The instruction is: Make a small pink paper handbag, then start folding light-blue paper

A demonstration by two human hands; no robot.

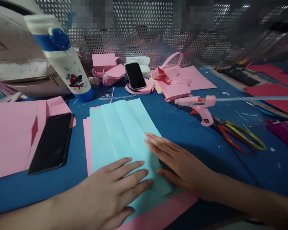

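A light blue sheet of paper (115, 127) with several lengthwise creases lies in front of me, on top of pink paper (168, 210) that shows along its left and near edges. My left hand (121, 188) rests over the sheet's near left part, palm down with fingers spread. On its right side, my right hand (179, 163) touches the paper with fingers stretched out flat and the thumb a little apart. Part of the sheet's right edge is hidden beneath that hand.
A pink glue gun (201, 103) and red-and-yellow-handled pliers (242, 135) lie to the right. Leftward are a black phone (51, 143), pink sheets (12, 134) and a Spider-Man bottle (67, 67). Behind, another phone (135, 76) leans among pink paper pieces (172, 80) before a perforated metal panel (144, 32).
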